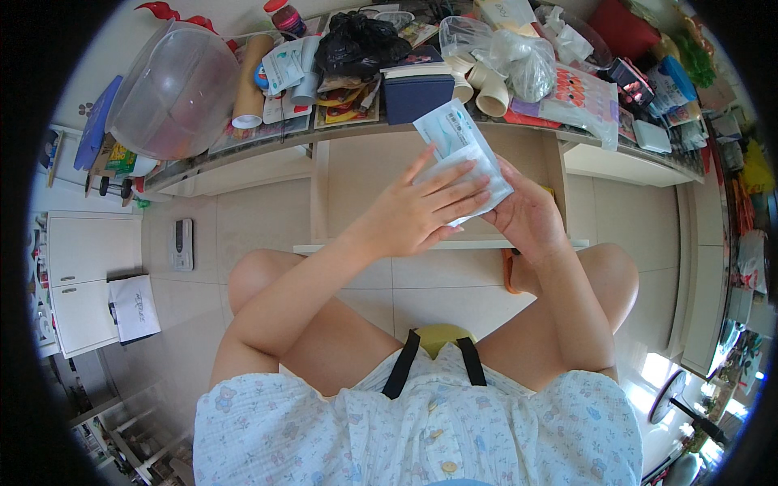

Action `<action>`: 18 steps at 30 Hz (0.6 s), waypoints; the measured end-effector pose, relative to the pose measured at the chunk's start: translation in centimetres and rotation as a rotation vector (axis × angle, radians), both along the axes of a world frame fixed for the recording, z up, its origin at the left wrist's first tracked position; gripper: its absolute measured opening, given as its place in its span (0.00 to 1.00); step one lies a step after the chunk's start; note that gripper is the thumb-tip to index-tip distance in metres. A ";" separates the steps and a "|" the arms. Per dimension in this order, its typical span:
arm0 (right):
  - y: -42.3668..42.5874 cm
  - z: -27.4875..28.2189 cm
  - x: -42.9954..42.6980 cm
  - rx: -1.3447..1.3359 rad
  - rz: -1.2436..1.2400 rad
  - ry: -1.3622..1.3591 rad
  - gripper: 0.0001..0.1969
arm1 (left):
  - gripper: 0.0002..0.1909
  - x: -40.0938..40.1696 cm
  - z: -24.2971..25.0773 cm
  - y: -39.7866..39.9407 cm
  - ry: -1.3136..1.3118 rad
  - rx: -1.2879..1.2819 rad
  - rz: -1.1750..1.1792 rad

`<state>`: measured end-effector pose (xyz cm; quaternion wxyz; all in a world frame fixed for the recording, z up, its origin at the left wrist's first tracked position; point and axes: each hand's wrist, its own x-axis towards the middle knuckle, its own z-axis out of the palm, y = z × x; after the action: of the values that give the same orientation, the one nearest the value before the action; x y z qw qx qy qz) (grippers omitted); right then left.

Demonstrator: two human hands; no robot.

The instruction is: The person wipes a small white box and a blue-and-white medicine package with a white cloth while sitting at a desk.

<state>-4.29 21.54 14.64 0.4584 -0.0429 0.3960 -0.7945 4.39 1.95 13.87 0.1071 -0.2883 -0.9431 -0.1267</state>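
Note:
Flat white-and-light-blue packets [447, 129], apparently two overlapping, are held up above an open drawer [371, 182]. The upper one bears writing and a barcode. My left hand [425, 209] lies across their front with fingers spread and pressed on the lower packet. From the right side, my right hand [529, 209] grips their edge, its fingers partly hidden behind them. Just beyond the packets a dark blue box [418, 100] stands at the front edge of the cluttered tabletop.
On the tabletop stand a large clear plastic tub [173, 91], a cardboard tube [252, 82], a black plastic bag [358, 45], paper cups [492, 100] and a clear plastic bag [529, 67]. The drawer front [340, 248] sits above my knees. A white scale [182, 244] lies on the floor.

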 end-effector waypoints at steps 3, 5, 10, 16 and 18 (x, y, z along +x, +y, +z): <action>-0.1 -0.3 0.0 0.021 -0.009 -0.001 0.26 | 0.32 0.0 0.0 -0.3 -0.003 -0.006 0.026; -0.1 -0.5 0.0 0.008 -0.010 -0.012 0.27 | 0.31 -0.1 0.0 -0.5 0.005 -0.006 0.048; -0.3 -0.5 0.2 0.048 -0.055 -0.038 0.27 | 0.30 -0.4 -0.1 -1.2 -0.013 0.013 0.077; -0.4 -0.6 0.2 0.057 -0.038 0.008 0.27 | 0.31 -0.6 0.0 -1.8 -0.035 0.040 0.112; -0.4 -0.7 0.2 0.048 -0.034 0.014 0.26 | 0.31 -0.6 0.0 -2.0 -0.032 0.040 0.124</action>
<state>-4.14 21.17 13.93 0.4429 -0.0307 0.4189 -0.7921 3.77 -0.01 13.84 0.1052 -0.2248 -0.9581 -0.1432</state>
